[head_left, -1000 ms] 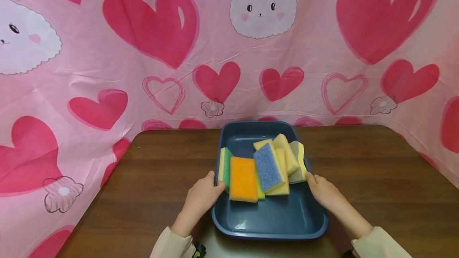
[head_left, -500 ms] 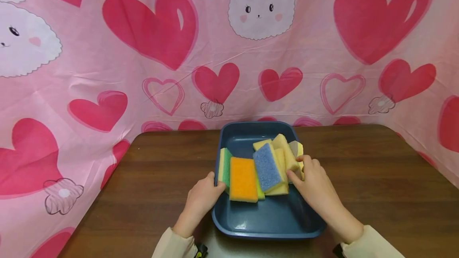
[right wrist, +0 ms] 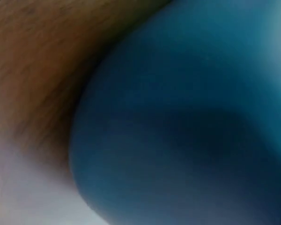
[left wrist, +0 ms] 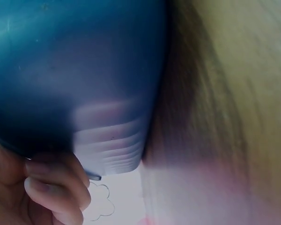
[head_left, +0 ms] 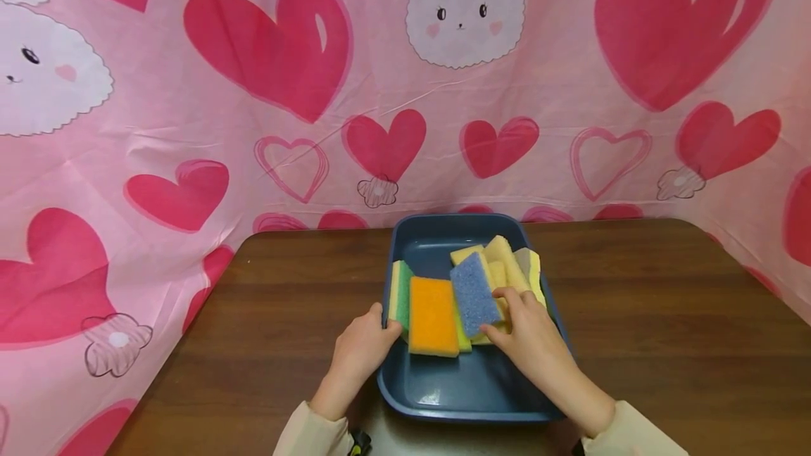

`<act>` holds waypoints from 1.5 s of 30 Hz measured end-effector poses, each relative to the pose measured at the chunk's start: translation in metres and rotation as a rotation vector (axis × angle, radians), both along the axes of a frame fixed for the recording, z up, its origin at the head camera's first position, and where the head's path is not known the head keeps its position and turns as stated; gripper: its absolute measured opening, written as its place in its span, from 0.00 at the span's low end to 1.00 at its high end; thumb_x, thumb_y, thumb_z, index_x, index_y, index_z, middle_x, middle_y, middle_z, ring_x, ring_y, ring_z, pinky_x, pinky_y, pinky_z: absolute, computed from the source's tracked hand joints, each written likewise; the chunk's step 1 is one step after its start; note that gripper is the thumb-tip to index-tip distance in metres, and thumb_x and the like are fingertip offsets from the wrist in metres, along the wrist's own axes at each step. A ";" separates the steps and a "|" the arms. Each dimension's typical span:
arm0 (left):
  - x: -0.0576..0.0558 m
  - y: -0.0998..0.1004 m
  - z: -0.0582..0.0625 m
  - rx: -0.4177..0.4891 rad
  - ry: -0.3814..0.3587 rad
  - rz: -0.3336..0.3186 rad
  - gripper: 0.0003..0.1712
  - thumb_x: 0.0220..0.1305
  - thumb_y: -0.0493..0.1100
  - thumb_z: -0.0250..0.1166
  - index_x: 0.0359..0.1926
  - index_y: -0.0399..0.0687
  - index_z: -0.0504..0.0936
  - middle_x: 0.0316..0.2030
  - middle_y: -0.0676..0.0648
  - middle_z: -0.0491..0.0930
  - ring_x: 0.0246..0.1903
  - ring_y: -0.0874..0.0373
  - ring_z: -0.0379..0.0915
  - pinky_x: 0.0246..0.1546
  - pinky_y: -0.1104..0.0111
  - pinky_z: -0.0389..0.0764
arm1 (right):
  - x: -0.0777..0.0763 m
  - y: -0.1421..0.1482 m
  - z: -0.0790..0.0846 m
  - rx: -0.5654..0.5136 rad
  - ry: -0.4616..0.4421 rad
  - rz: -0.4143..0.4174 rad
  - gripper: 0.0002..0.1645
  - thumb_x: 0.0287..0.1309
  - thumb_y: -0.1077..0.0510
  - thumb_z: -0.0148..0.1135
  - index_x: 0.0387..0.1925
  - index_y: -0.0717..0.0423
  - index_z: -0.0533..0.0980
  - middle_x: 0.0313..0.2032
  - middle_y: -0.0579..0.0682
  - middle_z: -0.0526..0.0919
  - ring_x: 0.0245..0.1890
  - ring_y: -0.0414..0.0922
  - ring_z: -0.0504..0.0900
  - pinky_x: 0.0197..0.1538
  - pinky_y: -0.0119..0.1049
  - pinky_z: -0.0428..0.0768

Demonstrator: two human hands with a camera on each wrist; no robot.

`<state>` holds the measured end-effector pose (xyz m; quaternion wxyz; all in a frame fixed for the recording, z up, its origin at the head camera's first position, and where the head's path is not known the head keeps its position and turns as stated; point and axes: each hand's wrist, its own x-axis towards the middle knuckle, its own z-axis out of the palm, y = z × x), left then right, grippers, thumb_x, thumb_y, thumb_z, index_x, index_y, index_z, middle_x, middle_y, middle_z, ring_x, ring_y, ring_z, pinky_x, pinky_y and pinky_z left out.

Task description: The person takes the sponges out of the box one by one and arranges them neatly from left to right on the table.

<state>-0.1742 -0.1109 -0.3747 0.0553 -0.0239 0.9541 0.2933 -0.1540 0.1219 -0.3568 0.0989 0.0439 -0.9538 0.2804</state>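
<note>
Blue sponge [head_left: 472, 294] lies in the tray [head_left: 465, 398], head view; your right hand [head_left: 531, 333] is at its edge, whether pinching I cannot tell. Left wrist: your left hand [left wrist: 49, 187] grips the tray, likely steadying it. Right wrist: blurred tray.

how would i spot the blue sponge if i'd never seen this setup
On the brown table sits a dark blue tray. Inside it, in the head view, look just right of the orange sponge, by the fingers of the right hand. The blue sponge is there, the only sponge in the tray showing a blue, speckled face.
</note>
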 end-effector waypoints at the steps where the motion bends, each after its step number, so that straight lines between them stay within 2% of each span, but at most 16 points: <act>1: 0.000 0.000 0.000 0.004 0.000 -0.002 0.16 0.57 0.49 0.52 0.39 0.42 0.70 0.20 0.47 0.66 0.21 0.55 0.63 0.24 0.66 0.60 | 0.000 0.000 -0.001 -0.005 0.006 -0.004 0.29 0.44 0.56 0.72 0.49 0.60 0.72 0.33 0.58 0.73 0.29 0.48 0.68 0.31 0.34 0.65; 6: 0.000 0.000 -0.001 0.015 -0.005 0.001 0.14 0.57 0.49 0.52 0.37 0.43 0.69 0.20 0.47 0.65 0.20 0.55 0.63 0.24 0.66 0.59 | -0.002 -0.002 -0.004 -0.020 0.023 -0.004 0.26 0.46 0.59 0.70 0.48 0.59 0.73 0.32 0.56 0.72 0.30 0.48 0.67 0.32 0.34 0.64; 14: -0.001 0.000 -0.001 0.012 -0.017 0.007 0.15 0.57 0.49 0.52 0.38 0.43 0.70 0.20 0.47 0.65 0.21 0.55 0.63 0.24 0.66 0.59 | -0.004 -0.004 -0.007 -0.035 0.086 -0.008 0.24 0.43 0.62 0.71 0.45 0.57 0.74 0.30 0.53 0.73 0.31 0.47 0.68 0.33 0.35 0.64; 28: 0.000 0.001 0.001 0.021 -0.021 0.005 0.16 0.57 0.49 0.52 0.40 0.42 0.70 0.21 0.47 0.65 0.21 0.55 0.63 0.25 0.66 0.60 | -0.007 -0.003 -0.008 -0.207 0.086 0.006 0.22 0.39 0.66 0.71 0.40 0.62 0.73 0.30 0.52 0.70 0.27 0.41 0.67 0.30 0.28 0.68; 36: 0.000 0.001 0.001 0.024 -0.029 0.009 0.17 0.57 0.49 0.52 0.41 0.41 0.70 0.21 0.46 0.66 0.22 0.54 0.64 0.25 0.66 0.60 | -0.003 0.000 -0.004 -0.262 0.097 0.016 0.22 0.44 0.67 0.67 0.43 0.63 0.70 0.32 0.53 0.70 0.29 0.41 0.68 0.30 0.25 0.71; 41: 0.000 0.002 0.001 0.024 -0.029 0.011 0.17 0.57 0.49 0.52 0.41 0.41 0.70 0.21 0.46 0.66 0.22 0.54 0.64 0.25 0.66 0.60 | -0.003 0.004 0.000 -0.299 0.123 0.007 0.20 0.44 0.68 0.65 0.43 0.63 0.72 0.32 0.53 0.70 0.29 0.41 0.70 0.31 0.24 0.72; 45: 0.000 0.002 0.001 0.025 -0.038 0.015 0.18 0.57 0.49 0.53 0.43 0.40 0.70 0.22 0.46 0.67 0.22 0.54 0.64 0.25 0.66 0.61 | -0.004 0.009 0.004 -0.343 0.102 0.009 0.19 0.46 0.69 0.65 0.43 0.63 0.74 0.33 0.55 0.72 0.31 0.43 0.73 0.32 0.23 0.74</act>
